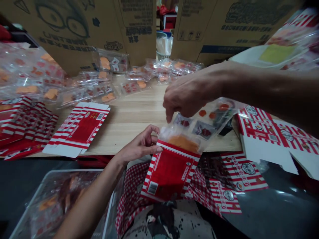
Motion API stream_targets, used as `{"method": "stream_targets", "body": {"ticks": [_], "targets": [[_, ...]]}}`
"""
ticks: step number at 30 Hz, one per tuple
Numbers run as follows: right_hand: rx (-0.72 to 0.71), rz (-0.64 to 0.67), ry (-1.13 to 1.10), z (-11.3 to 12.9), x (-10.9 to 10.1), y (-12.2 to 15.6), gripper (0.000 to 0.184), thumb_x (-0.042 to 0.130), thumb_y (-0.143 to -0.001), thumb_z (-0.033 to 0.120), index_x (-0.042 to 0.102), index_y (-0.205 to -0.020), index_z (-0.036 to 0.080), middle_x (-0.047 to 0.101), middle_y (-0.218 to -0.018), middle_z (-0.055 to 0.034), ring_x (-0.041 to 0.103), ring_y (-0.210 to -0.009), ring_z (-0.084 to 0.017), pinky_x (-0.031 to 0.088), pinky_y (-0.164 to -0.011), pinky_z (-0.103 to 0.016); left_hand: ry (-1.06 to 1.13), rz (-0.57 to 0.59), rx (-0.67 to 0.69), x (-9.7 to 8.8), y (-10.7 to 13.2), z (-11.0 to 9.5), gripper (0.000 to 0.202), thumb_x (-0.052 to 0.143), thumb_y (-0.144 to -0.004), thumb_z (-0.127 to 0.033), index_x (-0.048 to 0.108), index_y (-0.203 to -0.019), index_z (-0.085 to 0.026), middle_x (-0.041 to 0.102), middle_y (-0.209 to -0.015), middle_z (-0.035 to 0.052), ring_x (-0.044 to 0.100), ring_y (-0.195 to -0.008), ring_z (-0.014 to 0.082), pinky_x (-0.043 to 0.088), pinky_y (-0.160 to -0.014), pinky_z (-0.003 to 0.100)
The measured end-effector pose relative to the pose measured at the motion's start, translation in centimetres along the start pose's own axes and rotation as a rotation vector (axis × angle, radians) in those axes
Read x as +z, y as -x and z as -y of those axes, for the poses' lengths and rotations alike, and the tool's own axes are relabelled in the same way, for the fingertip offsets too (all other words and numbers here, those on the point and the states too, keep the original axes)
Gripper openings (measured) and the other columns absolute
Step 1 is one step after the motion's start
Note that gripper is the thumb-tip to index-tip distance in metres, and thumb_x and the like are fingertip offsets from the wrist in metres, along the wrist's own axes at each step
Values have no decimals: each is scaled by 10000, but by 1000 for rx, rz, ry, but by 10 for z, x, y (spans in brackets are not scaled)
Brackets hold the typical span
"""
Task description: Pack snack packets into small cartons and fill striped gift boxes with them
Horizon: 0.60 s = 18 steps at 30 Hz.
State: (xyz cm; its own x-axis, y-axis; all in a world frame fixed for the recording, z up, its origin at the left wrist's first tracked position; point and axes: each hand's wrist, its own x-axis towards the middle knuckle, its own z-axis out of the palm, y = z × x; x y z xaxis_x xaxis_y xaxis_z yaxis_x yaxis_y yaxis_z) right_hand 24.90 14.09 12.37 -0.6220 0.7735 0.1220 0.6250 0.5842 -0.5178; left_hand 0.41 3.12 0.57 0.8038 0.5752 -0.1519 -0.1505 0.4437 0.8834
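your left fingers [156,150] hold the box [171,171], a pack [185,143] poking out toward two o'clock; can't tell if your right fingers [170,113] grip.

"What sort of place was it?"

"A packing workshop, it seemed. A pale wood-grained worktop [132,111] held heaped clear plastic packets [108,96] with orange pieces inside, near a flattened red-and-white striped cardboard carton [83,127]."

"What else suggested that?"

"Big brown printed cardboard boxes [107,21] walled the back, a translucent plastic tub [72,170] of more packets sat lower down, and one open red cardboard box with white-striped edges [171,169] had a see-through plastic bag [183,142] jutting from its mouth."
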Motion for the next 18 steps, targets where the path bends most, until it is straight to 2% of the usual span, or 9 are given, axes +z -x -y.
{"method": "stream_targets", "body": {"ticks": [1, 2, 4, 7, 10, 12, 14, 16, 18], "targets": [[9, -25, -55, -7, 2, -3, 164, 735, -775, 46, 792, -805, 197, 646, -611, 105, 608, -631, -51, 399, -563, -156, 3, 6, 7, 0, 0, 0, 390, 753, -865, -147, 440, -1081, -237, 752, -941, -6, 703, -741, 121, 510, -655, 209], [6, 29, -95, -12, 1, -5, 128, 716, -812, 79, 788, -823, 185, 650, -630, 103, 618, -660, -52, 403, -583, -156, 8, 13, 16, -2, 2, 0, 379, 747, -870, -147, 443, -1081, -235, 751, -949, -3, 703, -748, 122, 511, -665, 216], [14, 226, -134, -14, -4, -8, 106, 706, -820, 88, 779, -813, 163, 652, -640, 100, 610, -652, -45, 390, -583, -155, 14, 20, 24, -5, 6, 0, 358, 729, -886, -149, 446, -1086, -236, 753, -969, 9, 706, -776, 130, 513, -701, 235], [4, 359, -139, 11, -10, -5, 109, 752, -754, 65, 753, -714, 166, 599, -563, 113, 530, -534, -15, 343, -537, -155, 7, 25, 6, -6, 10, 1, 353, 723, -897, -167, 448, -1106, -244, 760, -992, 29, 721, -838, 158, 516, -758, 273], [-223, 579, 44, 52, 4, 2, 190, 785, -720, 77, 705, -607, 207, 448, -446, 117, 406, -435, -24, 281, -472, -192, 6, 48, 10, 2, 7, -2, 405, 739, -887, -178, 468, -1179, -247, 754, -1016, 41, 731, -886, 185, 529, -787, 299], [-400, 726, 230, 72, 19, 8, 189, 772, -718, 64, 717, -665, 237, 481, -482, 98, 450, -475, -66, 307, -480, -237, -4, 29, 52, 8, 4, -3, 434, 765, -866, -168, 496, -1202, -228, 749, -981, 35, 728, -849, 174, 533, -755, 274], [-474, 641, 325, 78, 30, 13, 234, 747, -733, 64, 747, -865, 258, 632, -658, 62, 577, -628, -124, 397, -565, -270, -26, -24, 80, 10, 5, -3, 447, 770, -863, -159, 509, -1223, -211, 742, -902, 19, 716, -766, 150, 529, -696, 240], [-432, 398, 343, 71, 32, 20, 369, 715, -769, 87, 715, -1097, 255, 718, -929, 5, 649, -849, -191, 471, -713, -307, -31, -88, 87, 6, 10, 0, 536, 755, -878, -153, 461, -1321, -220, 749, -902, 22, 723, -764, 151, 540, -693, 235], [-313, 137, 341, 55, 30, 29, 423, 667, -826, 117, 660, -1234, 228, 704, -1125, -51, 643, -1011, -243, 488, -835, -355, -16, -137, 106, -2, 19, 6, 646, 749, -883, -154, 388, -1412, -240, 765, -1001, 56, 743, -830, 171, 562, -741, 257]]}}
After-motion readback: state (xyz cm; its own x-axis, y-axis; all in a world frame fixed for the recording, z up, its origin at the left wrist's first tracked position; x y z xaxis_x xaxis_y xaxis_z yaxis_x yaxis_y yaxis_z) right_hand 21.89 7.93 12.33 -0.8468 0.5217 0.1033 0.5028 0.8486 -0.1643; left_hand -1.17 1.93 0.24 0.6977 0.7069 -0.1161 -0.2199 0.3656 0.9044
